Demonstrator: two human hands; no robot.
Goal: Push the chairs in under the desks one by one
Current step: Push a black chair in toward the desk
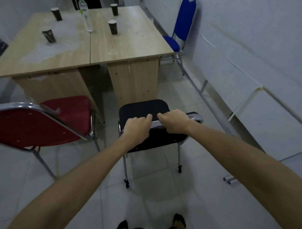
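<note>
My left hand and right hand are both clenched over the chrome top rail of the black padded chair with a metal frame, my fingers curled over its front edge and nearly meeting at the middle. The chair's seat lies just beyond my fingers, its front edge near the light wooden surface of the right desk but not yet under it. To the left of my left hand stands a red padded chair with a chrome frame, also pulled out. Far beyond my right hand, a blue padded chair sits beside the surface's right side, against the white wall. Four dark paper cups and a clear plastic bottle stand on the surface.
</note>
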